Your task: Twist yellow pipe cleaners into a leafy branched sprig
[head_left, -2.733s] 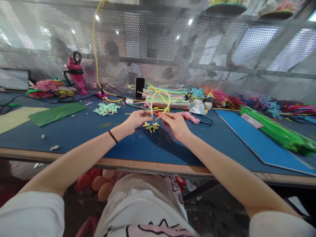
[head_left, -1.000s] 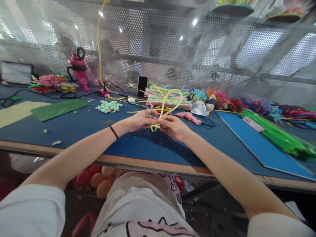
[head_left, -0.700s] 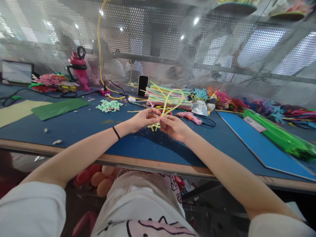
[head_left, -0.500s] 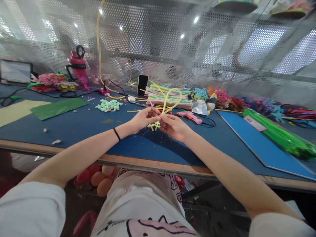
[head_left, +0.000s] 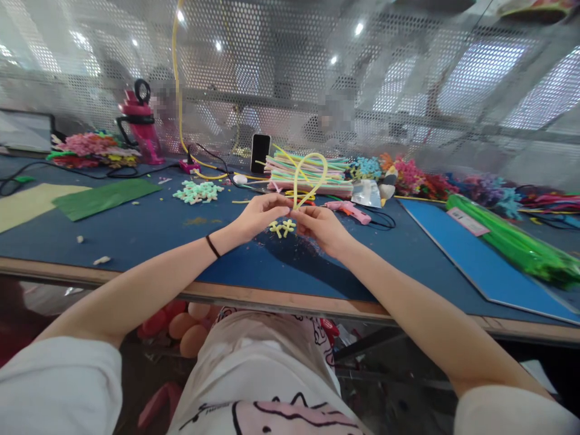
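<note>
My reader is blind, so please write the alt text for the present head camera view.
A person's left hand and right hand hold a yellow stem bent into a loop above a blue table. Small yellow branched pieces lie below; beyond are a phone, pastel stems and a pink glue gun.

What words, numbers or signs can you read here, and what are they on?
None can be read for sure.
Pale label on the plastic-wrapped green pipe cleaners: has printing, too small to read.
White garment: dark lettering beside the cartoon print, too blurred to read.
Yellow pipe cleaner at the hands: no writing seen.
Smartphone: dark screen, no words seen.
</note>
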A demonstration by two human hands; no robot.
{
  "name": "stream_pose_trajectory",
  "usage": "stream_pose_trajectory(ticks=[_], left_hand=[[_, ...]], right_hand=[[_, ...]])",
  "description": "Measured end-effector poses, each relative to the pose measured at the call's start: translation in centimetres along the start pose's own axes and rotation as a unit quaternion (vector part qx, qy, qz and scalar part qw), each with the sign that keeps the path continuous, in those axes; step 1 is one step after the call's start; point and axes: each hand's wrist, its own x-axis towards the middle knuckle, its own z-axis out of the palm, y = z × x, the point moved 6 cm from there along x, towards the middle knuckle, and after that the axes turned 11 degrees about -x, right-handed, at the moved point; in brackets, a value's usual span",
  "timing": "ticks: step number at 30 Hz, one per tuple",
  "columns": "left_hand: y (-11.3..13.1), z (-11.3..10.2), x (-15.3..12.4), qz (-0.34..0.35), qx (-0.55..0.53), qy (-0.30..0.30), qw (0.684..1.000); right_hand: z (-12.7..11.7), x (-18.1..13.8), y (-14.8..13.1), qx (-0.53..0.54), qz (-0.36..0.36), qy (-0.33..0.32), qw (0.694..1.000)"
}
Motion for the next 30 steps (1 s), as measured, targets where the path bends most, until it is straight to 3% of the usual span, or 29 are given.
stream_pose_trajectory(ticks=[6,14,18,22,30], left_hand=[[-0.2,-0.4,0.1,-0.011,0.169,0.026,0.985],[1.1,0.4,-0.6,0.066,0.254,0.035,0.964],[0.7,0.3,-0.5,0.035,0.211,0.047,0.976],[-1.0,0.0,0.0,-0.056,0.075,0.038,0.995],[-2.1,0.1,0.0,-0.122,-0.062,0.045,0.99]], right_hand=[[-1.3,-0.1,0.2,-0.206,-0.013,0.093,0.974],[-1.1,-0.5,-0.5,-0.321,-0.055,0.093,0.941],[-0.9,-0.7,-0.5,-0.302,-0.041,0.082,0.949],[-0.8,-0.6,-0.3,-0.258,-0.026,0.061,0.964],[0.0,-0.7,0.3,-0.156,0.033,-0.013,0.987]])
